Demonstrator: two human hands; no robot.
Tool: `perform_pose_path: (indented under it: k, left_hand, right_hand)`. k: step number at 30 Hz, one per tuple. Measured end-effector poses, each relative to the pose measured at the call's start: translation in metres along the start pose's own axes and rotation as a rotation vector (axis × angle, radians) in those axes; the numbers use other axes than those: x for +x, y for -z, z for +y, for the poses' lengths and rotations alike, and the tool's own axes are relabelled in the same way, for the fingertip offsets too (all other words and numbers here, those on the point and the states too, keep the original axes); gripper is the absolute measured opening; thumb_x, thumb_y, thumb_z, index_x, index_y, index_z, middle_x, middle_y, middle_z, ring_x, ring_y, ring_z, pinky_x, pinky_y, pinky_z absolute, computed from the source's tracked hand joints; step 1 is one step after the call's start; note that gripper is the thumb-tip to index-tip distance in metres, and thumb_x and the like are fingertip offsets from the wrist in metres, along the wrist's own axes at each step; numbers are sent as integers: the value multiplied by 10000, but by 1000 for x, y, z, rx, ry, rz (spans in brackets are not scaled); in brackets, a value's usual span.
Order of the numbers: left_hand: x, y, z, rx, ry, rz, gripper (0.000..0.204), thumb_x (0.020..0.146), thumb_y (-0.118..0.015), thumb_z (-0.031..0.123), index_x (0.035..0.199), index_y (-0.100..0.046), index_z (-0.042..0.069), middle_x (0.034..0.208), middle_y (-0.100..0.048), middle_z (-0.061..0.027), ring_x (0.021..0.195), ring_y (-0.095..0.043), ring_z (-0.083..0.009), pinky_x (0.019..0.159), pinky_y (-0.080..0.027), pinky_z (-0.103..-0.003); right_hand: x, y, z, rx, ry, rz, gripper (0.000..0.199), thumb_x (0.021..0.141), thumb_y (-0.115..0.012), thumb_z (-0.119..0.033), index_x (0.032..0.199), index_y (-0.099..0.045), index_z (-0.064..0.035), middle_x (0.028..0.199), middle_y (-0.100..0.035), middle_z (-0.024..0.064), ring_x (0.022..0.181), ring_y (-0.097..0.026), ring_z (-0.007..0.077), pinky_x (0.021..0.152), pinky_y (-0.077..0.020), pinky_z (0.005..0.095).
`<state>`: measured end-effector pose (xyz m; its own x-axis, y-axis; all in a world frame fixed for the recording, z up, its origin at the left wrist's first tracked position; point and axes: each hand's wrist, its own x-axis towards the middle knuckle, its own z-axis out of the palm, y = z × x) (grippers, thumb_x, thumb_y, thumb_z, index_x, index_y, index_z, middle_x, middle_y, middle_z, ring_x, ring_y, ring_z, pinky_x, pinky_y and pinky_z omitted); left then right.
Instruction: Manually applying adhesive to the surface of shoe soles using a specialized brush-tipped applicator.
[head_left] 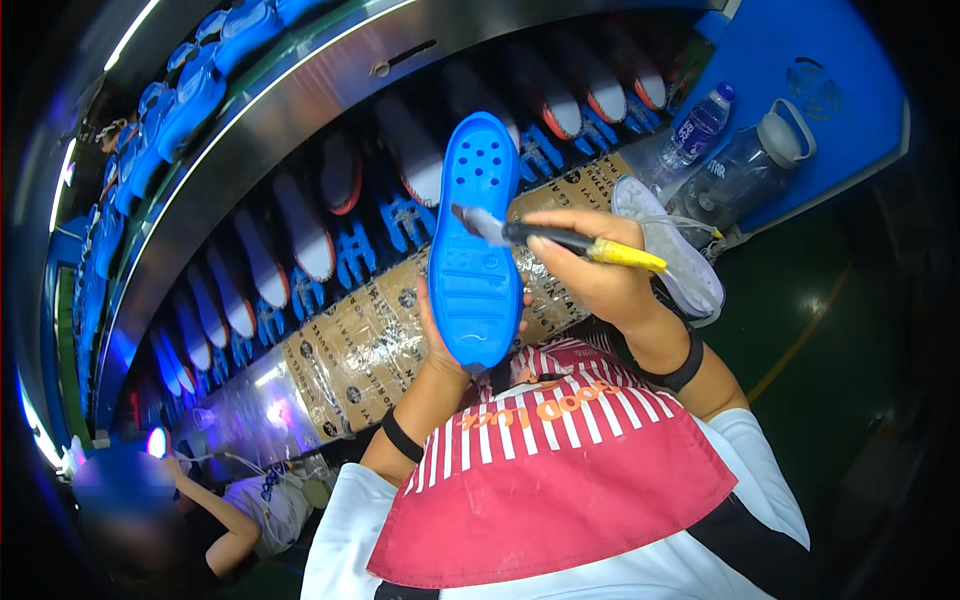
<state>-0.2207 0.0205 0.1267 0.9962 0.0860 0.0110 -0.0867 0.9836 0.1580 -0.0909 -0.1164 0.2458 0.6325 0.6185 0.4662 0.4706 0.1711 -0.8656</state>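
My left hand is wrapped round the heel end of a bright blue shoe sole, holding it upright in front of me with its toe pointing away. Round holes dot the toe part, and shallow ridged recesses line the heel part. In my right hand is a brush with a yellow and black handle, gripped between thumb and fingers. Its pale bristles rest on or just above the middle of the sole; whether they touch cannot be made out.
Beyond my hands runs a rack with a row of white-bottomed shoes on blue holders. A plastic-covered cardboard ledge lies in front. To the right are a white shoe, a water bottle and a clear jug. A co-worker's arm shows at lower left.
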Motion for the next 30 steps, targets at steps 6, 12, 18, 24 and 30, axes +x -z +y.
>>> perform_pose_path:
  k: [6,12,18,24,30]
  left_hand:
    - [18,-29,-8,35,147,-106,837,787,-402,685,1394,-341,112,1296,-471,-204,1126,-503,-447,820,-482,-593]
    - [31,-31,-13,121,-135,128,762,811,-373,627,1381,-372,122,1346,-459,-134,1196,-489,-313,987,-413,-481]
    - [33,-32,-8,90,-185,57,737,813,-392,604,1373,-387,125,1350,-463,-112,1206,-484,-288,1016,-393,-452]
    - [39,-32,-15,102,-257,125,723,814,-413,593,1357,-402,115,1321,-487,-119,1182,-501,-281,1019,-389,-438]
    - [37,-37,-8,47,-262,21,720,816,-403,584,1353,-408,104,1320,-488,-132,1180,-500,-294,1020,-387,-439]
  right_hand:
    - [28,3,-1,-302,237,205,209,730,-684,-38,930,-664,19,725,-631,116,627,-597,214,574,-454,300]
    - [20,-14,0,-357,435,-22,225,682,-694,-39,899,-656,8,692,-609,117,630,-585,262,595,-466,340]
    - [24,-3,-1,-394,419,191,217,685,-692,-83,881,-643,-4,727,-611,103,663,-581,260,597,-475,337]
    - [17,-13,-2,-445,492,0,225,685,-675,-101,890,-644,-11,704,-590,89,662,-581,244,600,-475,342]
    - [15,-1,-4,-329,428,87,267,663,-695,-30,925,-654,4,682,-599,99,598,-567,246,560,-455,341]
